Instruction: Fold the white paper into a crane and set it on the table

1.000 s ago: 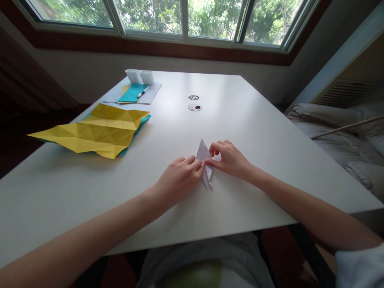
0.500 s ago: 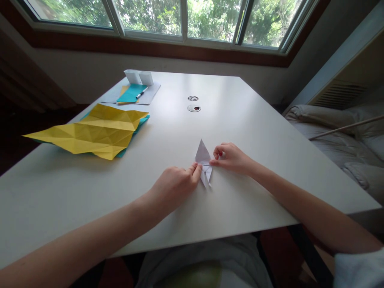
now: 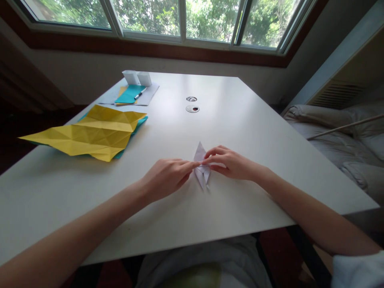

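A small white paper origami piece lies on the white table in front of me, its single point facing away and two narrow points facing me. My left hand holds it from the left, index finger stretched across its middle fold. From the right, my right hand grips the same fold with its fingertips, the thumb by the paper's right edge. The fingertips of both hands meet over the middle and hide part of the crease.
Creased yellow paper rests over teal paper on the left. Farther back are a teal sheet, a pen and two white paper boxes. Round metal fittings sit in the white table.
My left index finger has straightened over the fold. My right hand has moved left, and its fingers have uncurled onto the paper's middle. The middle part now looks flatter.
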Demonstrator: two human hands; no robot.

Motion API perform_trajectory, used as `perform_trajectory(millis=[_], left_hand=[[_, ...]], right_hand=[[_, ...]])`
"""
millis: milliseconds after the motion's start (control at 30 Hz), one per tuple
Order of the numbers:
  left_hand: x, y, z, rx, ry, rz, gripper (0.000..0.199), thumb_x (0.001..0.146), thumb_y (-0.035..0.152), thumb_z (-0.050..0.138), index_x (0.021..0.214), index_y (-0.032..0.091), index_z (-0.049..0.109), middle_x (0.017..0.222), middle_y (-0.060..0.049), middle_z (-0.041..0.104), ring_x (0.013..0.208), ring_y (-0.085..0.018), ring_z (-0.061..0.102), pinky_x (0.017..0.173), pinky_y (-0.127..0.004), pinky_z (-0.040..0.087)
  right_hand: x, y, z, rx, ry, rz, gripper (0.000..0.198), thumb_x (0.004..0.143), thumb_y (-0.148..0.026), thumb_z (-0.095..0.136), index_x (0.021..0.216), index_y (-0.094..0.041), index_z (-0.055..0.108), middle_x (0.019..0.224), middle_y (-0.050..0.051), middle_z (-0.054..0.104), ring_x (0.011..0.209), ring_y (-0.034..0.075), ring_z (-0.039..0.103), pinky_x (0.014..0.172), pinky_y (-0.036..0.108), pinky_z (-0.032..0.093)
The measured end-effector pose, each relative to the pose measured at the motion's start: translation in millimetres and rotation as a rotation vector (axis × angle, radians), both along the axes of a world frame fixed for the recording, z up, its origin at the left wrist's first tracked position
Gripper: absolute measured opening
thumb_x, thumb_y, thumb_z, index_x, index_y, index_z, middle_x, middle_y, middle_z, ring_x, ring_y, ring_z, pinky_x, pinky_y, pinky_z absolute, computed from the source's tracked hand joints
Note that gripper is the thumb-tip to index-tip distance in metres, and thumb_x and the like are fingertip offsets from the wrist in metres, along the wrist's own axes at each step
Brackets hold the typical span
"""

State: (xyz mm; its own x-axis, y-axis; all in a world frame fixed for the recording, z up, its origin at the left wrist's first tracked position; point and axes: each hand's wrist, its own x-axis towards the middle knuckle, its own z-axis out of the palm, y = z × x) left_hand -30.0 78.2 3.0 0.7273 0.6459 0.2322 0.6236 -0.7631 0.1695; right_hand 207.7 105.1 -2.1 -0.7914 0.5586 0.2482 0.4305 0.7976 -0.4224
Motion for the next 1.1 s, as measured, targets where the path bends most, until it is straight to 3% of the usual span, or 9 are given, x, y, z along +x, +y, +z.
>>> perform_trajectory(millis=[167, 367, 600, 900, 1100], left_hand=[[1.1, 1.9, 2.1, 0.029, -0.006, 0.007, 0.034, 0.083, 0.014, 0.043, 0.113, 0.022, 0.057, 0.11, -0.006, 0.062, 0.096, -0.018, 0.058, 0.075, -0.028, 0.05], [-0.7, 8.8, -3.5, -0.046, -0.065, 0.1, 0.028, 0.084, 0.02, 0.046, 0.107, 0.024, 0.061, 0.101, -0.004, 0.065, 0.095, -0.018, 0.057, 0.077, -0.029, 0.049], [1.9, 8.9, -6.0, -0.108, -0.13, 0.074, 0.026, 0.084, 0.024, 0.049, 0.107, 0.022, 0.061, 0.107, -0.006, 0.064, 0.098, -0.019, 0.055, 0.084, -0.032, 0.047], [2.0, 11.1, -6.7, -0.055, -0.135, 0.015, 0.025, 0.086, 0.028, 0.05, 0.108, 0.026, 0.061, 0.123, -0.006, 0.054, 0.106, -0.021, 0.05, 0.088, -0.037, 0.044], [0.1, 12.0, -2.6, -0.071, -0.142, -0.046, 0.031, 0.083, 0.021, 0.05, 0.114, 0.024, 0.057, 0.122, -0.006, 0.056, 0.108, -0.02, 0.049, 0.091, -0.036, 0.043]], right_hand=[[4.2, -0.3, 2.5, 0.004, -0.042, 0.053, 0.031, 0.085, -0.023, 0.052, 0.116, -0.022, 0.056, 0.116, 0.008, 0.058, 0.106, 0.019, 0.052, 0.092, 0.035, 0.04], [2.7, -2.4, 4.7, 0.087, -0.071, 0.047, 0.034, 0.085, -0.032, 0.052, 0.118, -0.023, 0.055, 0.115, 0.009, 0.058, 0.107, 0.02, 0.051, 0.093, 0.037, 0.04], [1.8, -3.9, 5.2, 0.159, -0.112, 0.037, 0.038, 0.084, -0.041, 0.053, 0.117, -0.024, 0.055, 0.119, 0.008, 0.056, 0.109, 0.021, 0.049, 0.093, 0.038, 0.04], [0.0, -5.9, 5.2, 0.213, -0.135, 0.045, 0.028, 0.087, -0.037, 0.049, 0.109, -0.026, 0.062, 0.119, 0.006, 0.056, 0.113, 0.021, 0.045, 0.094, 0.038, 0.04], [-3.5, -7.9, 3.8, 0.282, 0.039, 0.011, 0.019, 0.086, -0.03, 0.053, 0.097, -0.026, 0.067, 0.106, 0.003, 0.065, 0.108, 0.021, 0.047, 0.092, 0.036, 0.041]])
